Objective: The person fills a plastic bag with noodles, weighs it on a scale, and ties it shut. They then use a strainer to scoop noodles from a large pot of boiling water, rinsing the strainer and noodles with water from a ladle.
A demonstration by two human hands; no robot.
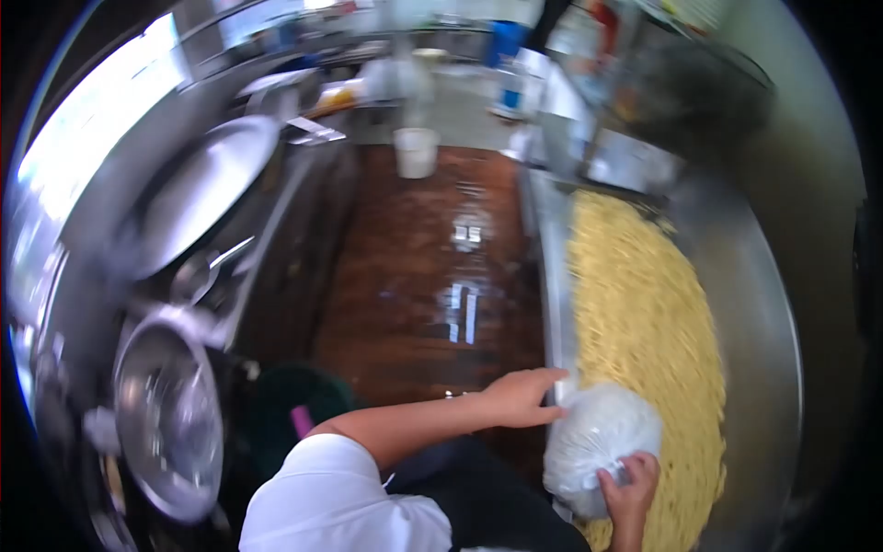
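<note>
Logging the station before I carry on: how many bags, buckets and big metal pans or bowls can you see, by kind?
Plastic bags: 1, the plastic bag held by the left hand and right hand
White buckets: 1, the white bucket on the floor
Metal pans or bowls: 2, the upper pan and the lower bowl
Total: 4
</note>
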